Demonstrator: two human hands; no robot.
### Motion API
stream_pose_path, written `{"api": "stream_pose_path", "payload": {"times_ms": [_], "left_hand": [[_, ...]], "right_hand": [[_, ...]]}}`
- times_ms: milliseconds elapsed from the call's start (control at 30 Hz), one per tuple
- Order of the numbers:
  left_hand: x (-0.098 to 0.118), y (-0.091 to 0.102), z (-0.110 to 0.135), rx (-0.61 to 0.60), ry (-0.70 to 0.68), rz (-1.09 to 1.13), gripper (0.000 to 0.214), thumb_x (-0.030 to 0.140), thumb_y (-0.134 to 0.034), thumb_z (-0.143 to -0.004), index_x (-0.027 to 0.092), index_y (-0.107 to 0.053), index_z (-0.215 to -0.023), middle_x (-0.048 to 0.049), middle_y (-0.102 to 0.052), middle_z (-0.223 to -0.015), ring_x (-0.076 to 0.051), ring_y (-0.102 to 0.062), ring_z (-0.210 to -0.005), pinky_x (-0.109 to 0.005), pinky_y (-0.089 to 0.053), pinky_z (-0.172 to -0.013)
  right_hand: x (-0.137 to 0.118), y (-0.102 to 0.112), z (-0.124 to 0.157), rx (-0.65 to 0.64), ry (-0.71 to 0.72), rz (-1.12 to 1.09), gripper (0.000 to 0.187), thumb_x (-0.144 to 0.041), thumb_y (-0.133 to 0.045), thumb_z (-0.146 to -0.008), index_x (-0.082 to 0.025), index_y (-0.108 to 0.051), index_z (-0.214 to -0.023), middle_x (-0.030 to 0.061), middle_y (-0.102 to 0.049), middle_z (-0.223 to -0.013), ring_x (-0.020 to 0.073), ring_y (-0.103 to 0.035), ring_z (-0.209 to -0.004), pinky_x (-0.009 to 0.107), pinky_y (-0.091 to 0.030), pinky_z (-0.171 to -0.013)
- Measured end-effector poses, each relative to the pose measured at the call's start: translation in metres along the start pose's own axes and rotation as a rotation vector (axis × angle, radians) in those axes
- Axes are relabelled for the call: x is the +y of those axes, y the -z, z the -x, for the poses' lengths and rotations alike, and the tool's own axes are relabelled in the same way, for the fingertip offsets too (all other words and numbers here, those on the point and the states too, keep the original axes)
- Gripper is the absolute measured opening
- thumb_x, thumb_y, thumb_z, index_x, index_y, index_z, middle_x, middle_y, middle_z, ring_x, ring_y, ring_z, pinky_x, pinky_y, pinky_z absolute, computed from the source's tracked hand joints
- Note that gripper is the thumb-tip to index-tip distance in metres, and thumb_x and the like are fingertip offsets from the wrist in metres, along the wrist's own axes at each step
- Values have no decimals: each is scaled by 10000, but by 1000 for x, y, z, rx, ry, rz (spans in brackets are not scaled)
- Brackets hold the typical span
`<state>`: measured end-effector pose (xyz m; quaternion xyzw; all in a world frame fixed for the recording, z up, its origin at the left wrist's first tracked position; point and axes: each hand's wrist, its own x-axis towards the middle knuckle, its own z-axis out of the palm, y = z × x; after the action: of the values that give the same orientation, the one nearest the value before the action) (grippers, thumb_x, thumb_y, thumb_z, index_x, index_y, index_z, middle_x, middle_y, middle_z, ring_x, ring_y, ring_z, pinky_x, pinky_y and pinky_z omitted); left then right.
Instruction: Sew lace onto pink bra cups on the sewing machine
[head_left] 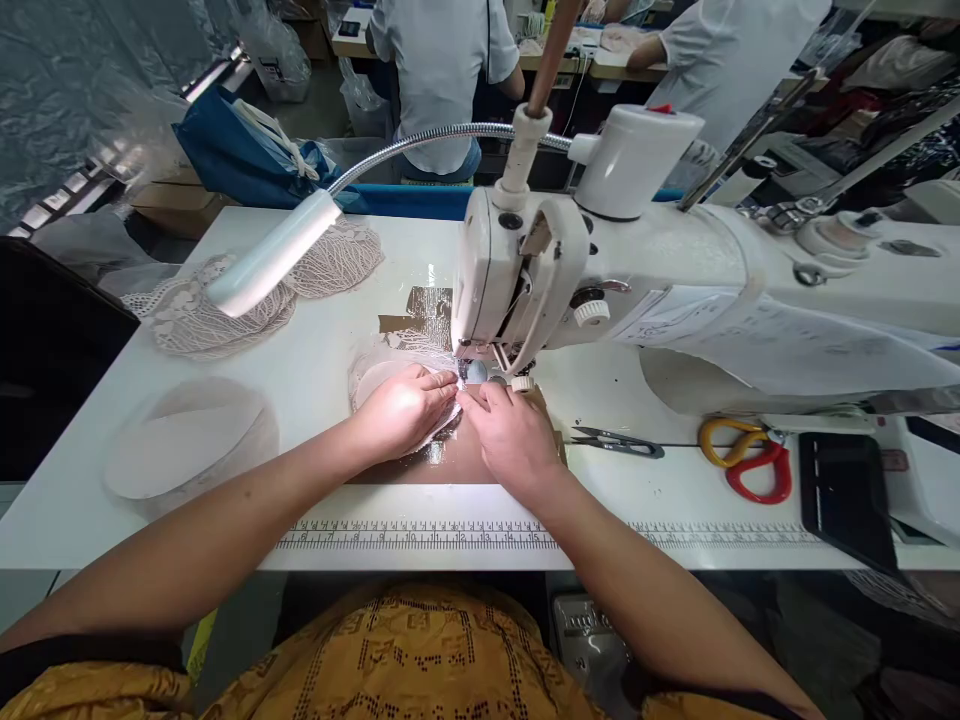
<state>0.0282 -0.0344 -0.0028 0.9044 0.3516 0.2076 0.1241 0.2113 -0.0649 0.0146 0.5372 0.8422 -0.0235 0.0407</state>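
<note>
- fabric, pale and lace-edged, lies under the needle end of the sewing machine, mostly on the left side; i see part of it hidden by fingers.
- left hand: resting on the fabric, fingers bent together, tips right beside the presser area. i cannot tell whether they pinch the material or merely press it.
- right hand: fingers curled, tips just beside the left ones, close under the machine head. grip on the edge is hidden from my feed; i cannot tell.
- brown sheet: flat beneath both hands, shiny in patches under the light.
- lamp: white tube on a bent metal neck, above the table, left of the machine.
- lace pieces: gathered at the far left, partly behind the lamp.
- sheer round piece: at the near left, apart from the lace pieces, with a pale oval shape in it.
- ruler strip: runs along the near edge, passing below the right forearm.
- snips: to the right of the right hand, points toward it.
- scissors: one yellow loop, one red, beside a black flat object.
- papers: handwritten, hanging on the machine arm.
- co-worker: pale shirt, back to me, beyond the table.
</note>
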Motion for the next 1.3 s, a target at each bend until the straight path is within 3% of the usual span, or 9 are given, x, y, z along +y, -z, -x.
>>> {"api": "stream_pose_path", "payload": {"times_ms": [233, 400, 600, 767, 967, 1100, 1233, 1300], "left_hand": [[-10, -4, -12, 93, -100, -54, 320, 230, -401, -981, 109, -697, -976, -172, -717, -1075, -232, -677, -943, -350, -522, -768], [-11, -7, -9, 185, -112, -47, 305, 220, -424, -977, 97, -699, -1022, -176, -719, -1078, -229, -687, -939, -347, -533, -764], [-17, -7, -11, 156, -61, -2, 337, 243, -420, -970, 90, -712, -1041, -188, -707, -1116, -244, -674, -863, -389, -542, -742], [-22, -8, -12, 117, 34, -20, 333, 256, -444, -963, 113, -696, -1125, -148, -673, -1219, -259, -627, -978, -423, -516, -844], [-17, -4, -8, 3, 217, -167, 380, 270, -447, -937, 217, -626, -1268, -112, -545, -1393, -338, -461, -1275, -570, -366, -1036], [-12, 1, -9, -31, 393, -195, 456, 343, -446, -925, 169, -550, -1333, -146, -456, -1471, -394, -359, -1361, -657, -262, -1081], [-16, 17, -2, -49, 494, -59, 456, 414, -560, -858, 186, -613, -1250, -113, -432, -1503, -429, -244, -1427, -706, -128, -1117], [-18, 27, 7, -113, 447, 93, 412, 447, -602, -837, 211, -666, -1169, -75, -439, -1505, -408, -201, -1454, -689, -46, -1143]], "right_hand": [[-2, -1, -5, 36, -51, 1, 440, -109, -355, -935, -227, -582, -1293, 140, -635, -1063, 253, -561, -923, 340, -403, -694], [-3, 0, -5, 14, -54, -11, 458, -96, -362, -924, -222, -573, -1310, 138, -628, -1087, 245, -561, -903, 339, -407, -691], [0, -2, -4, 34, -37, -48, 503, -60, -407, -882, -217, -564, -1333, 118, -634, -1078, 238, -560, -892, 328, -383, -671], [6, -10, -1, 116, -7, -85, 502, -46, -427, -857, -222, -608, -1291, 91, -641, -1044, 222, -550, -865, 321, -365, -661], [8, -18, 0, 231, 23, -107, 479, -34, -444, -843, -214, -653, -1234, 76, -629, -961, 214, -536, -828, 322, -387, -693], [8, -21, 0, 275, 28, -135, 442, -48, -439, -854, -214, -678, -1187, 73, -642, -951, 210, -558, -812, 320, -412, -705], [10, -21, 3, 355, 54, -284, 362, -110, -441, -898, -210, -693, -1138, 72, -671, -1014, 195, -607, -845, 301, -452, -715], [11, -21, 5, 425, 150, -420, 300, -176, -453, -930, -196, -696, -1104, 76, -685, -1030, 187, -628, -882, 291, -474, -742]]}}
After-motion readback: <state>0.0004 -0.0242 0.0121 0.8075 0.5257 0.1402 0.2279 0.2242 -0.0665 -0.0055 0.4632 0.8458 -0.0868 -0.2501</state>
